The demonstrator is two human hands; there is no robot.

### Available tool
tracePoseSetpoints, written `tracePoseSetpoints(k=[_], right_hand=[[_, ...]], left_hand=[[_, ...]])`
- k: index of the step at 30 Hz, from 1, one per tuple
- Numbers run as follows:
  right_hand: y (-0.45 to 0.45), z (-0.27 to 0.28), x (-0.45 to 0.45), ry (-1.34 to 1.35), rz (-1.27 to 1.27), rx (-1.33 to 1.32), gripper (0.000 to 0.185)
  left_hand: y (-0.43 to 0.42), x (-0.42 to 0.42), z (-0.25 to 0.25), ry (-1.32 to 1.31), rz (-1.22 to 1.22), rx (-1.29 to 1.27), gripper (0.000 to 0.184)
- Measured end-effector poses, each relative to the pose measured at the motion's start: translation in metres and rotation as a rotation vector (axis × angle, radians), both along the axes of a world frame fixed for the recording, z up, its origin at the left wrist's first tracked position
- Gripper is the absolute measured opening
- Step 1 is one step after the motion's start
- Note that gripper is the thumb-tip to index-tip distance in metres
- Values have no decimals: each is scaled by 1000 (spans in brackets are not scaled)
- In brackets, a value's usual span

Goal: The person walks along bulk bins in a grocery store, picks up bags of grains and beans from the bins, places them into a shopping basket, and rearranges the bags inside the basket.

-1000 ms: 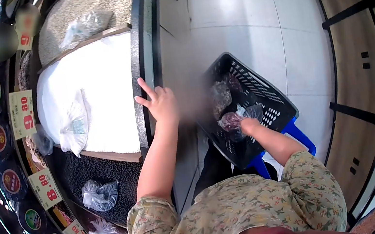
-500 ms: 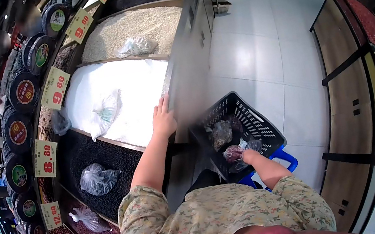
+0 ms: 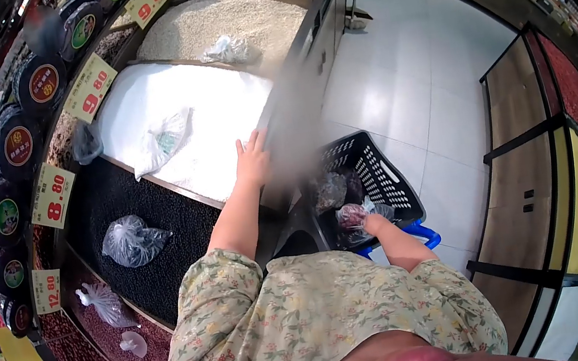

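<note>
My left hand (image 3: 253,161) rests with fingers spread at the near edge of a bin heaped with white grain or powder (image 3: 216,101). A tied clear plastic bag (image 3: 163,141) lies on that white heap, to the left of the hand. Lower right, my right hand (image 3: 377,225) is closed at the top of a clear plastic bag of dark red beans (image 3: 351,217), inside a black shopping basket (image 3: 403,196). Its fingertips are mostly hidden. Another filled plastic bag (image 3: 331,190) sits in the basket, beside the red one. The basket has blue handles (image 3: 428,235).
Bins of black beans (image 3: 125,195), red beans (image 3: 100,324) and pale grain (image 3: 226,20) adjoin the white one, with plastic bags on them. Price cards (image 3: 53,195) and round-lidded jars (image 3: 19,145) line the left. Wooden cabinets (image 3: 518,197) stand across the tiled floor (image 3: 392,66).
My view has tilted, so the bins and basket appear shifted and rotated. The left hand stays by the white bin's edge, and the right hand stays at the red bean bag in the basket.
</note>
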State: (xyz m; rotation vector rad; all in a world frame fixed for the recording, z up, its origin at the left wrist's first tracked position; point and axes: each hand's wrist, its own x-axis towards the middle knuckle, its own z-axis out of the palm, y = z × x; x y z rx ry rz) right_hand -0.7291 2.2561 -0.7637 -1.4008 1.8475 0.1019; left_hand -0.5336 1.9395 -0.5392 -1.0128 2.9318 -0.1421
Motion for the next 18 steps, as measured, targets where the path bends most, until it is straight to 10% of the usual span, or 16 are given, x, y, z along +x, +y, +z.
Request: tracePoseSetpoints(k=[18], right_hand=[[-58, 3, -89, 25, -212, -81, 28]], left_hand=[[-10, -1, 3, 39, -11, 192, 22]])
